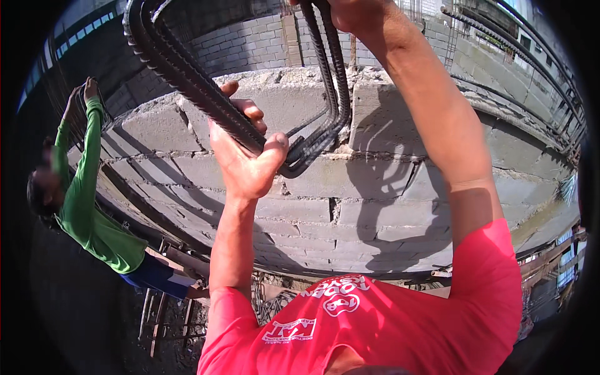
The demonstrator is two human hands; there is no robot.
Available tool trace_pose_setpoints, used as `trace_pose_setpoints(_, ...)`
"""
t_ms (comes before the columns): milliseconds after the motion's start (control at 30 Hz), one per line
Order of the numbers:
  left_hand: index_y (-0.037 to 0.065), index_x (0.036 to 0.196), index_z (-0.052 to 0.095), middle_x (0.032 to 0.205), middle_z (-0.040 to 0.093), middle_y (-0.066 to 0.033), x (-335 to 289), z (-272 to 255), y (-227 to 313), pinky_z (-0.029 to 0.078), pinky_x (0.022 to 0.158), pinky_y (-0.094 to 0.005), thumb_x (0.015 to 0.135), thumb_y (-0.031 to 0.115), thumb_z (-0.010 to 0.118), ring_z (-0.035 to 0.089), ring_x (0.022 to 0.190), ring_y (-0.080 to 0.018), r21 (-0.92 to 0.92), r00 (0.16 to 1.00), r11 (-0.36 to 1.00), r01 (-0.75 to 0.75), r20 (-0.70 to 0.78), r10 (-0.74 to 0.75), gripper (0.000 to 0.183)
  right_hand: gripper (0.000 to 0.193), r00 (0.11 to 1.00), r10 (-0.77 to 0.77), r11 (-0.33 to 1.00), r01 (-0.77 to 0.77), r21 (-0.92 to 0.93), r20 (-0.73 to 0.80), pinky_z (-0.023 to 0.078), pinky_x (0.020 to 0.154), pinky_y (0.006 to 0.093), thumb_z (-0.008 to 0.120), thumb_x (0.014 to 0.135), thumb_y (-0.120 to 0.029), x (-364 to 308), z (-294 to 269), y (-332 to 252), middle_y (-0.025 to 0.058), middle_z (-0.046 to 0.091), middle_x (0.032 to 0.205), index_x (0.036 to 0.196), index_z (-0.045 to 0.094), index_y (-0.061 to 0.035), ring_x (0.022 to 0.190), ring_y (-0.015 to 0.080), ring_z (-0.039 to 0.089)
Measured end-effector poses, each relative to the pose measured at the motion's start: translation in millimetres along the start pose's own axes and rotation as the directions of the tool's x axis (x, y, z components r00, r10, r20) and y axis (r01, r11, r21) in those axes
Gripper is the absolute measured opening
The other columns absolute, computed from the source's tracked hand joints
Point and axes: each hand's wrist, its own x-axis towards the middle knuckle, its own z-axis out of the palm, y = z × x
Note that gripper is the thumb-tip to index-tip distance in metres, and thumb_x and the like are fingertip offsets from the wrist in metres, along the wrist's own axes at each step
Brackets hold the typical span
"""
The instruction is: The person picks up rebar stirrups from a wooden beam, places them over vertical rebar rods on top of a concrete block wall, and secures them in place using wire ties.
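Observation:
Held up before me is a bundle of rebar stirrups (181, 75), dark ribbed steel bars bent into an angular loop. My left hand (244, 156) wraps round the left side of the bundle near its lower bend, thumb in front and fingers behind. At the top edge, my right hand (359, 15) is closed round the bars of the right side; part of this hand is cut off by the frame. Behind the stirrups stands a grey concrete block wall (300, 219), which carries the shadow of my arms and the bars.
At the left, a person in a green long-sleeved top (94, 194) reaches up to thin upright bars. Long rebars (512, 47) slant across the upper right. Scrap wood and bars (165, 319) lie below on the left. A lighter block wall (244, 40) rises farther back.

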Motion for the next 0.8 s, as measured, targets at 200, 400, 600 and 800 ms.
trace_pose_setpoints(200, -0.002, 0.103, 0.058, 0.081, 0.052, -0.0004, 98, 26, 26, 0.044, 0.068, -0.0254, 0.069, 0.014, 0.074, 0.050, 0.072, -0.0099, 0.266, 0.953, 0.929, -0.259, -0.086, 0.290, 0.042, 0.008, 0.997, 0.070, 0.981, -0.077, 0.179, 0.045, 0.050, 0.059, 0.0315, 0.060, 0.083, -0.007, 105, -49, 7, 0.0093, 0.061, 0.068, 0.082, 0.064, -0.0006, 0.060, 0.0181, 0.059)
trace_pose_setpoints(400, -0.003, 0.099, 0.053, 0.077, 0.055, -0.0010, 142, 36, -3, 0.048, 0.063, -0.0253, 0.066, 0.018, 0.073, 0.051, 0.066, -0.0094, 0.287, 0.952, 0.929, -0.232, -0.127, 0.277, 0.044, 0.006, 0.984, 0.173, 0.984, -0.170, 0.048, -0.045, 0.051, 0.060, 0.0312, 0.062, 0.082, -0.005, 141, -66, 48, 0.0094, 0.062, 0.071, 0.084, 0.065, 0.0002, 0.061, 0.0180, 0.061)
trace_pose_setpoints(600, -0.003, 0.109, 0.051, 0.081, 0.063, -0.0072, 138, 49, -17, 0.053, 0.072, -0.0304, 0.065, 0.020, 0.074, 0.062, 0.070, -0.0158, 0.385, 0.957, 0.912, -0.142, -0.181, 0.226, 0.055, 0.007, 0.970, 0.213, 0.977, -0.214, 0.008, -0.116, 0.052, 0.061, 0.0309, 0.063, 0.081, -0.002, 142, -71, 79, 0.0094, 0.064, 0.073, 0.087, 0.065, 0.0010, 0.063, 0.0179, 0.062)
trace_pose_setpoints(800, -0.006, 0.114, 0.051, 0.089, 0.068, -0.0140, 142, 70, -31, 0.055, 0.079, -0.0338, 0.064, 0.029, 0.082, 0.068, 0.078, -0.0222, 0.493, 0.959, 0.865, -0.090, -0.192, 0.209, 0.068, 0.009, 0.961, 0.201, 0.979, -0.206, -0.005, -0.191, 0.053, 0.062, 0.0306, 0.065, 0.080, 0.001, 135, -77, 103, 0.0095, 0.066, 0.076, 0.090, 0.066, 0.0017, 0.065, 0.0178, 0.063)
